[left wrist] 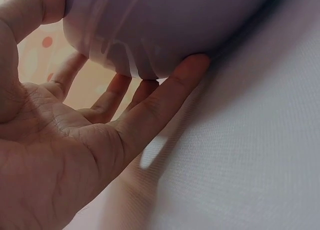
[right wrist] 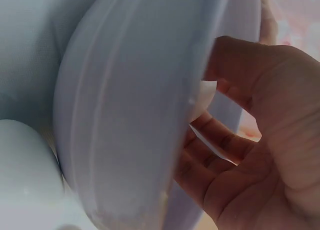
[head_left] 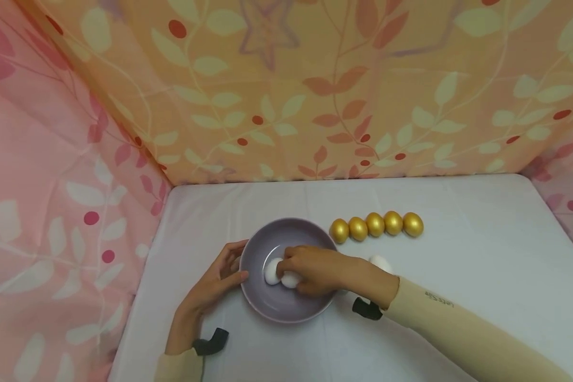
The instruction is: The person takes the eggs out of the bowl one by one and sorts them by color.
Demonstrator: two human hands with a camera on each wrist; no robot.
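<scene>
A purple bowl (head_left: 286, 314) stands on the white cloth. At its left side my left hand (head_left: 219, 281) holds it, thumb at the rim and fingertips against the outer wall, as the left wrist view also shows on the bowl (left wrist: 165, 30). My right hand (head_left: 317, 269) reaches down inside the bowl, its fingers curled around a white egg (head_left: 291, 279) that they partly hide. Another white egg (head_left: 272, 271) lies beside it in the bowl. In the right wrist view, a white egg (right wrist: 205, 97) shows in part between the rim and my fingers.
Several gold eggs (head_left: 375, 225) form a row behind and right of the bowl. Outside the bowl, a white egg (head_left: 381, 262) is partly covered by my right forearm. Close against the bowl's wall lies a white egg (right wrist: 27, 162). Patterned curtains (head_left: 286, 132) border the table.
</scene>
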